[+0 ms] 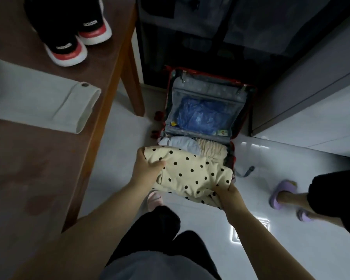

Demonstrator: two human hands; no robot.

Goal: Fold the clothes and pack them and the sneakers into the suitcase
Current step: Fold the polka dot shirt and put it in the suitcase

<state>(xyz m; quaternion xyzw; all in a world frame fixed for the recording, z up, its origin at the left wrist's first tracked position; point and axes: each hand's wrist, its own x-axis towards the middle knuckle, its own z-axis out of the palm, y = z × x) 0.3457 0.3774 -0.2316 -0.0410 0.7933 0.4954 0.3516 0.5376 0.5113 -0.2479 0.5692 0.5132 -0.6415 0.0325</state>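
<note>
Head view, the only view.

Obs: Both hands hold a folded cream polka-dot top (192,170) over the near half of the open suitcase (168,102) on the floor (291,158). The left hand (148,166) grips the top's far left corner, thumb on top and fingers hidden beneath. The right hand (228,196) pinches the near right edge, where layers bunch and sag below the fingers.

Obs: Just beyond the hands, a pale blue garment (182,143) and a beige ribbed one (210,148) lie side by side in the suitcase base. Farther out, the raised lid holds a blue plastic bag (198,116) behind a mesh pocket. A grey strap (249,170) trails out of the case onto the floor, just right of the right hand.

Obs: Well left of the left hand and higher up, a folded white garment (38,100) lies on the tabletop (28,158), with the sneakers (69,47) beyond it. Neither is packed yet.

Obs: Another person's foot in a purple slipper (281,193) stands to the right of the right hand.

Risks (judgement):
- The sagging near edge may unfold on lowering, since only two corners are supported.
- The top may land across the case rim, because it hangs partly outside the near edge.
- The loose strap may get buried under the clothes.
- The base looks fairly full, so the sneakers may be short of room.
</note>
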